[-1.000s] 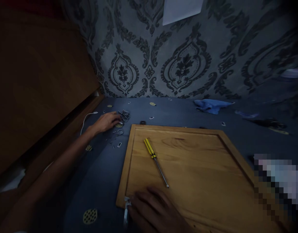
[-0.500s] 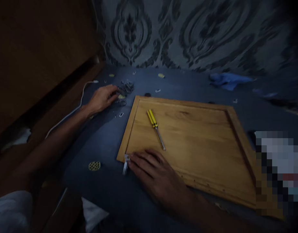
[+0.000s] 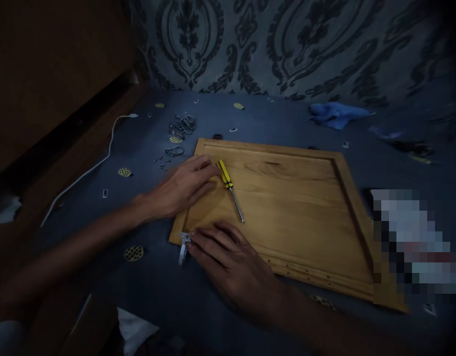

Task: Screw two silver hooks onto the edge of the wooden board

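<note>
Head view showed the right hand touching a metal hinge at the near-left corner of the wooden panel, fastened or not unclear, the left hand beside the screwdriver, each grip undeterminable, and screws lying loose, unfitted.

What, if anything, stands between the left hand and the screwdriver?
Nothing visible. The left hand is close beside the screwdriver; whether they touch is unclear. The right hand and metal piece sit lower in view, clear of that line.

Panel smooth grained wood; screwdriver shaft shiny metal, handle plastic-looking; fitting metal
</note>
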### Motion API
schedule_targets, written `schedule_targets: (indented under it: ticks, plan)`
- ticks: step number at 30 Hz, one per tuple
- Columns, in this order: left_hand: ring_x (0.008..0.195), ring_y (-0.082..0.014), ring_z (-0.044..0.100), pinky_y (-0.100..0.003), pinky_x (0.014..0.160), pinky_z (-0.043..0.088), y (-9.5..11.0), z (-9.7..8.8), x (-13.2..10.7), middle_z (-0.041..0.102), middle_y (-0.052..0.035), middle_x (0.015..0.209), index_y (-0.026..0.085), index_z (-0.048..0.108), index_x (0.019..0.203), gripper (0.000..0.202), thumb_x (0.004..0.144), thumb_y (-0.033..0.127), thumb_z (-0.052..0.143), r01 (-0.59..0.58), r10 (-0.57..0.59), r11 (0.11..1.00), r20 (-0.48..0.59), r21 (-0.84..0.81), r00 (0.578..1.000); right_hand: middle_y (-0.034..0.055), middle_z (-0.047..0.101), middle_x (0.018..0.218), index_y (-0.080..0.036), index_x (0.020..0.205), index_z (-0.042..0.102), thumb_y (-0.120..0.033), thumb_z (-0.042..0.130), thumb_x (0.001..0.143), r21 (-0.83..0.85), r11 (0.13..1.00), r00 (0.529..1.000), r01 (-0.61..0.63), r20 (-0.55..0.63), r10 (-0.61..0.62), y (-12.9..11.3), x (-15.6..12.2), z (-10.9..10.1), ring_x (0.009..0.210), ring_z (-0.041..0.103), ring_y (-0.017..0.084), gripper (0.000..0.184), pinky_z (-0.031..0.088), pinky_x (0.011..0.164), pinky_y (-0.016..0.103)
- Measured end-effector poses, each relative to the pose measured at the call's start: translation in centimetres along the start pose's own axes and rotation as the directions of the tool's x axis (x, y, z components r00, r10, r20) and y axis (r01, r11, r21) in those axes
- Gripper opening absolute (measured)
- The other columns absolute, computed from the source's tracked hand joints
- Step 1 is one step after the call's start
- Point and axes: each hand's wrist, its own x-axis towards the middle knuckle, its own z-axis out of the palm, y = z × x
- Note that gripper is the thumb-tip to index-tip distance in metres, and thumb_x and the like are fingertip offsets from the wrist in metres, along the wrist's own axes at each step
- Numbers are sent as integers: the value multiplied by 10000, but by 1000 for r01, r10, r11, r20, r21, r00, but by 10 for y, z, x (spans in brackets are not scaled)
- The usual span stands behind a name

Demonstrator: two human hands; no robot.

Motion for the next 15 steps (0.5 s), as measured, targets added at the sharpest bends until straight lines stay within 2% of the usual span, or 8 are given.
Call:
schedule_targets:
  ticks: [4,7,11,13,15]
  plan:
    - [1282,-296,534,-430,1050,495,-11,20,23,572,-128,1382,212,605,1317,315,1061,187,424,-78,75,993,29,92,997,73,775,1270,-100,1254,693,-144,351,1118,-14,1000,999,1,-37,-2,0,0,2,1202,629,233,371,463,1060,452]
    - [1255,-309,554,-433,1044,496,-17,26,31,609,-136,1353,179,639,1256,305,1028,145,440,-100,85,980,93,170,992,94,776,1256,-84,1246,699,-127,376,1106,-15,1000,998,19,-58,-19,1,1,3,1189,629,243,355,469,1048,449]
    - [1077,-287,632,-407,936,520,-19,14,30,692,-111,1107,168,664,1128,213,1017,167,482,-91,59,968,140,232,988,136,770,1248,-63,1251,697,-100,493,1056,6,999,999,34,-32,-34,2,2,3,1168,648,268,285,484,1021,449]
    - [1025,-273,655,-396,901,520,-17,4,25,707,-97,1065,171,662,1104,164,1012,183,527,-68,42,981,143,183,989,145,769,1247,-61,1255,694,-94,526,1039,8,999,999,38,-17,-38,2,2,3,1161,655,270,276,496,1012,444]
    - [983,-246,670,-371,874,519,-14,-6,16,721,-71,1041,176,670,1085,120,1007,212,587,-25,17,996,92,91,996,146,767,1257,-68,1273,689,-99,506,1046,-4,999,999,38,-6,-38,2,2,4,1162,654,269,293,508,1009,447]
